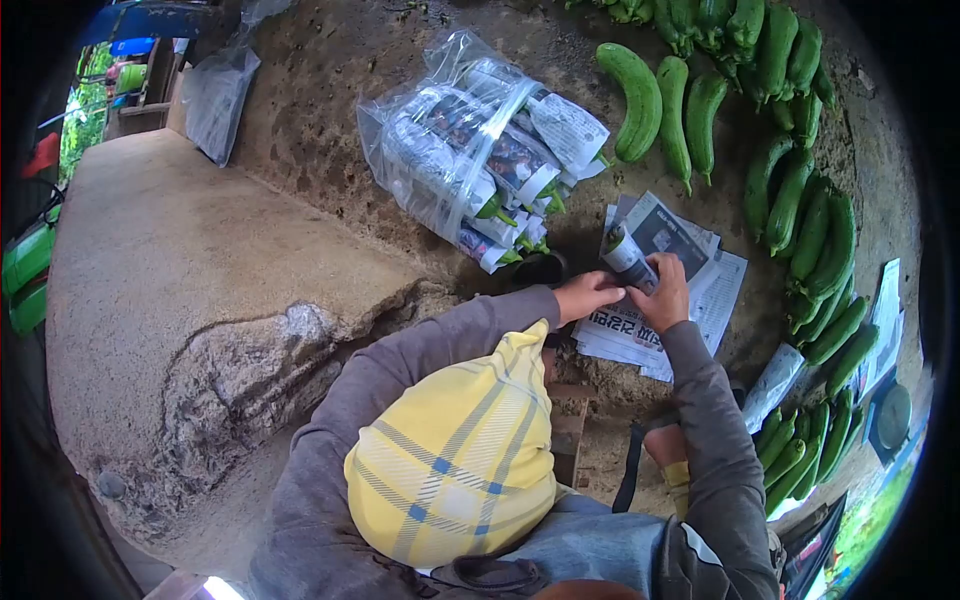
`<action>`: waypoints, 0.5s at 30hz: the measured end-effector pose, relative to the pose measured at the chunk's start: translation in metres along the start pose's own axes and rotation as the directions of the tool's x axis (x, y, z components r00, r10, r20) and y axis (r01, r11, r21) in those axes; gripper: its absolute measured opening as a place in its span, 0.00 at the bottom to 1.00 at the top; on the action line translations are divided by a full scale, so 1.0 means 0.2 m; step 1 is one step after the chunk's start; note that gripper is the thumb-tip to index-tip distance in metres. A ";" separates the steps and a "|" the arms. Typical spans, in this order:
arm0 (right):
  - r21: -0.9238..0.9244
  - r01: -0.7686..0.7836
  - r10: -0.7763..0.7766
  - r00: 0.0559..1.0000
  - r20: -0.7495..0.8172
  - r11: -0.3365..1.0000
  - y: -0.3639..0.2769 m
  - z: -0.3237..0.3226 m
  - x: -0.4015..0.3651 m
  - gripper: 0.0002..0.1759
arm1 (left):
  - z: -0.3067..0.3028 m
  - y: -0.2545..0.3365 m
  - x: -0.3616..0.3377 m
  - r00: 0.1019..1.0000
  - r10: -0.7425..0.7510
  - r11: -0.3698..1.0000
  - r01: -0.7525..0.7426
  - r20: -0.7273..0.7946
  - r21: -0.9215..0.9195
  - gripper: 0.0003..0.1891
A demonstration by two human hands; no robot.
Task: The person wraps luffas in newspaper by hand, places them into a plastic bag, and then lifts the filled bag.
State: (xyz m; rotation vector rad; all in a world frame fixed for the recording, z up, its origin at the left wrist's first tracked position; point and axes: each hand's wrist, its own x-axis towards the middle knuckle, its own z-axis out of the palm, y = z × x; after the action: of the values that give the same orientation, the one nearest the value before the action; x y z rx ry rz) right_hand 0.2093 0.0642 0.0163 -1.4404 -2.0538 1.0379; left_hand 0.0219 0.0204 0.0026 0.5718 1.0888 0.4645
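Note:
Between my two hands is a small newspaper roll [628, 262], with a bit of green showing at its upper end. My right hand [668, 292] is closed round its right side. The fingers of my left hand [588, 297] pinch its lower left end. Beneath it lie loose newspaper sheets [722, 300], spread in an uneven stack on the ground. Up and to the left of my hands, a clear plastic bag [395, 150] holds several newspaper-wrapped bundles with green stems poking out. Three green cucumber-like vegetables [640, 100] lie beyond the sheets.
More green vegetables [820, 240] lie in rows along the right side, beside a wrapped bundle [772, 385]. A rough concrete ledge [200, 240] fills the left. Yellow plaid fabric [455, 450] bulges between my arms. A plastic sheet [218, 95] lies at the upper left.

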 end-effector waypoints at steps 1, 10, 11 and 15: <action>0.072 -0.026 0.028 0.999 -0.032 0.997 -0.02 0.02 -0.02 0.30 | 0.02 0.00 0.01 0.999 0.017 0.986 -0.011 0.034 -0.167 0.14; 0.529 -0.343 0.382 0.924 0.038 0.776 -0.30 0.04 -0.10 0.26 | 0.02 0.22 -0.10 0.994 0.051 0.837 0.008 0.093 -0.548 0.20; 0.360 -0.208 0.252 0.964 -0.082 0.910 -0.28 -0.01 -0.07 0.26 | 0.02 0.23 -0.10 0.995 0.066 0.830 -0.014 0.074 -0.557 0.20; 0.148 -0.061 0.105 0.945 -0.311 0.987 -0.22 -0.22 0.02 0.27 | 0.04 0.37 -0.12 0.992 0.109 0.821 -0.055 0.061 -0.568 0.20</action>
State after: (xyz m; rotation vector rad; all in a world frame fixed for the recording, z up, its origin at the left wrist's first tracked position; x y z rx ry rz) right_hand 0.2127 0.0740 0.0782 -1.5223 -1.6758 0.8906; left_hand 0.0135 0.0601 0.0694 0.1075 0.7821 0.7961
